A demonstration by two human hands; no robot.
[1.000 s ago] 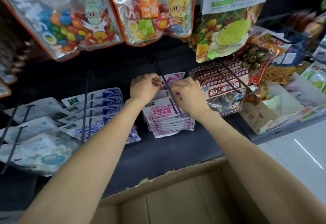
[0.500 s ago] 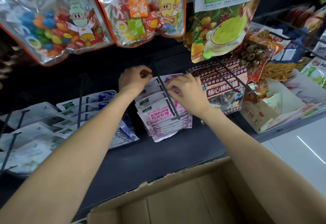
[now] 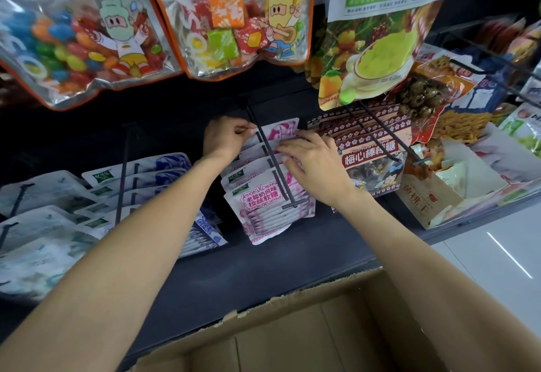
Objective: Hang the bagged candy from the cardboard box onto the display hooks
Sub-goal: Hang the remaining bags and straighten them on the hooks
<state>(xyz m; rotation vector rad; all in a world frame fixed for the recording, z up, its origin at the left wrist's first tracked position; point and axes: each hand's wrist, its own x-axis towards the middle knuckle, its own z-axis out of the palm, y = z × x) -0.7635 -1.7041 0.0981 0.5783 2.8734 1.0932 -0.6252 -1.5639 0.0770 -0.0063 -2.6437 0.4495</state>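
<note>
left hand [image 3: 225,137] pinching top edge of far pink candy bag [image 3: 282,131] on black hook [image 3: 270,155], right hand [image 3: 314,160] fingers curled on same stack, fingertips hidden, cardboard box [image 3: 292,339] near, cut off

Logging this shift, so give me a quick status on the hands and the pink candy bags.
Left hand pinching rear pink candy bag. Right hand gripping same bag. Bags threaded on display hook. Nothing blocking.

shop | candy bags [image 3: 265,201] on display hooks [image 3: 272,158] | snack racks [image 3: 480,58]
</note>
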